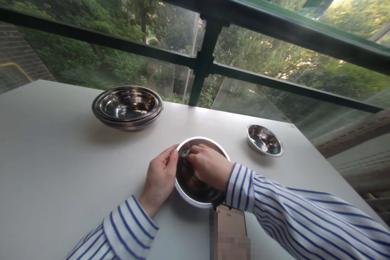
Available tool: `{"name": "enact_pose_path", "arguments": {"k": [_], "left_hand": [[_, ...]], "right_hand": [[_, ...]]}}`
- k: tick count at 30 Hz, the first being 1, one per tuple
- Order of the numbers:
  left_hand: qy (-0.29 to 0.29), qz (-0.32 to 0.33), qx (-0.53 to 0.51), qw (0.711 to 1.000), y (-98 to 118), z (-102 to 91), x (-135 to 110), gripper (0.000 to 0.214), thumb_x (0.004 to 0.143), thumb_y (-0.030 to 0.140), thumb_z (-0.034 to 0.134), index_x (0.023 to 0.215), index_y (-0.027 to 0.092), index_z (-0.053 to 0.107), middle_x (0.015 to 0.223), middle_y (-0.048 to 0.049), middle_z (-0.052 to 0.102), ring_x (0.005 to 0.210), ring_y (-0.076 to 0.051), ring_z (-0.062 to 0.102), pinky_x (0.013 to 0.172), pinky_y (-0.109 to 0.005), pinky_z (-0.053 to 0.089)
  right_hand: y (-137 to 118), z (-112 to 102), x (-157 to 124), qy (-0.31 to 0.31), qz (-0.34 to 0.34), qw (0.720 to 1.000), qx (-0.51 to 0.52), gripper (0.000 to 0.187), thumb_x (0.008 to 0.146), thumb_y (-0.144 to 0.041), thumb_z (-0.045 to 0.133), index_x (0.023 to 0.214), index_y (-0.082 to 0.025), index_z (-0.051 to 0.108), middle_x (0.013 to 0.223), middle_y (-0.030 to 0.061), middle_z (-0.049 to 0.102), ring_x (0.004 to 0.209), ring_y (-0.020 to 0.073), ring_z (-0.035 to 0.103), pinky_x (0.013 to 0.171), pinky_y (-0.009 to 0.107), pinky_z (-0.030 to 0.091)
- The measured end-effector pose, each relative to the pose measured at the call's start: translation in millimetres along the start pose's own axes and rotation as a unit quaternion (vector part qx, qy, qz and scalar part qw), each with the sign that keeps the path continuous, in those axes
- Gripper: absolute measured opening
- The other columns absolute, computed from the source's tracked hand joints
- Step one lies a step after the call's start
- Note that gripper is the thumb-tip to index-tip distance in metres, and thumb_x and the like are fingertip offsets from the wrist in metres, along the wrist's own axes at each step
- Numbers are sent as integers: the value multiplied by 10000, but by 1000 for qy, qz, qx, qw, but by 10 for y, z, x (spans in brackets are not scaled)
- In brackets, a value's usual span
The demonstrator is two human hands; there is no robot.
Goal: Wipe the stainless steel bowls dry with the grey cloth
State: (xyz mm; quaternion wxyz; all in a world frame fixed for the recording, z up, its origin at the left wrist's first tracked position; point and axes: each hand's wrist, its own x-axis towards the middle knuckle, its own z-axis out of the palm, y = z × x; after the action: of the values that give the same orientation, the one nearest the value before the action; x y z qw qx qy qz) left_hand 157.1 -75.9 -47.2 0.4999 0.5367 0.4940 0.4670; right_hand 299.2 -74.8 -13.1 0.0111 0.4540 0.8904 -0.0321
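A round stainless steel bowl [201, 204] is on the white table in front of me, tilted slightly. My left hand [163, 172] grips its left rim, thumb on top. Inside the bowl is my right hand [210, 165], its fingers curled and pressed against the inner left wall. Under those fingertips a bit of grey, wiry steel wool [185, 153] shows; most of it is hidden by the hand.
A stack of larger steel bowls [128, 124] stands at the back left of the white table [55, 162]. One small steel bowl [265, 140] sits at the right. Near the front edge lies a phone [231, 227], partly blurred out. Green-framed windows [202, 48] rise behind the table.
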Motion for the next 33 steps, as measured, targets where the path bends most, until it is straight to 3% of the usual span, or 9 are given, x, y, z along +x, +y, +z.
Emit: {"name": "enact_pose_path", "arguments": {"k": [2, 7, 14, 22, 28, 33], "left_hand": [[10, -5, 1, 1000, 4, 7, -4, 393, 779, 354, 509, 1050, 98, 636, 1041, -113, 676, 961, -234, 613, 844, -313, 463], [20, -16, 5, 1000, 21, 24, -21, 377, 778, 352, 509, 1022, 100, 646, 1027, -109, 681, 935, -227, 623, 828, -307, 470], [-26, 4, -1, 1000, -18, -15, 31, 396, 777, 381, 520, 1058, 130, 642, 987, -97, 697, 908, -228, 634, 796, -312, 489], [-31, -6, 2, 999, 4, -16, 38, 425, 780, 390, 520, 1100, 130, 623, 1000, -96, 692, 858, -219, 645, 789, -310, 490], [-41, 3, 9, 999, -3, -45, 76, 412, 782, 389, 520, 1099, 147, 626, 1020, -85, 688, 891, -218, 636, 808, -305, 482], [-30, 3, 29, 999, 10, -49, 61, 422, 785, 389, 516, 1110, 141, 619, 1012, -86, 690, 839, -210, 644, 798, -311, 487]], "right_hand": [[-26, -53, -40, -13, -32, 999, 22, 142, 764, -94, 509, 766, -106, 650, 811, 83, 614, 750, 157, 519, 748, 275, 385], [-99, -177, -202, -112, -119, 984, 74, 165, 771, -73, 503, 754, -125, 658, 782, 58, 618, 681, 118, 514, 652, 218, 385], [-5, -85, -19, -28, -68, 997, 32, 135, 782, -101, 517, 804, -104, 649, 862, 87, 632, 808, 165, 542, 785, 272, 396], [144, -267, -101, -107, -5, 991, -84, 174, 824, -138, 496, 783, -123, 664, 788, 90, 636, 757, 200, 573, 594, 272, 412], [75, -195, 52, -62, -91, 991, -76, 157, 822, -166, 513, 803, -103, 655, 819, 94, 634, 775, 205, 564, 667, 294, 421], [119, -248, 18, -80, -51, 991, -98, 176, 831, -165, 497, 799, -118, 664, 815, 93, 646, 773, 212, 577, 607, 288, 419]]}}
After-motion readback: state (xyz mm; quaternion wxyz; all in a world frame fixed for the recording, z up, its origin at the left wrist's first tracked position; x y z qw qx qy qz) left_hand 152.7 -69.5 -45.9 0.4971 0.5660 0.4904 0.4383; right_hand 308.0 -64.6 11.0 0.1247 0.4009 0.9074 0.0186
